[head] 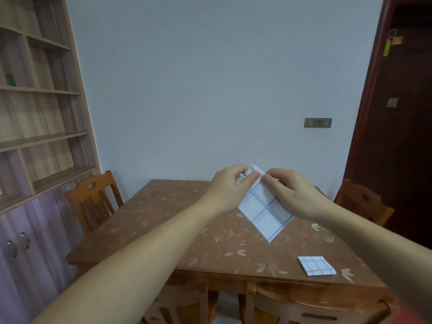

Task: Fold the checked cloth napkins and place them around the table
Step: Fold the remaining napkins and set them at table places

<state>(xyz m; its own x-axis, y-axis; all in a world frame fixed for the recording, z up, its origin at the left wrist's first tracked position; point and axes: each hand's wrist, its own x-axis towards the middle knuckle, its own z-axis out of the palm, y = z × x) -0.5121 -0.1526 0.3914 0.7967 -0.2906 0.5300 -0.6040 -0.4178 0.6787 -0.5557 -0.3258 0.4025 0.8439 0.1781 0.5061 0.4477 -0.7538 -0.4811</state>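
Note:
A white napkin with blue checks (pixel 265 211) hangs in the air above the brown table (pixel 163 225), one corner pointing down. My left hand (pixel 228 188) pinches its top edge from the left. My right hand (pixel 292 195) pinches the same top edge from the right, fingertips almost meeting the left ones. A second checked napkin (pixel 316 265), folded into a small square, lies flat near the table's front right edge.
Wooden chairs stand at the left side (pixel 93 199), the right side (pixel 364 204) and the near edge (pixel 292 307) of the table. A tall shelf unit (pixel 39 113) fills the left wall. A dark wooden door frame (pixel 374 113) rises on the right.

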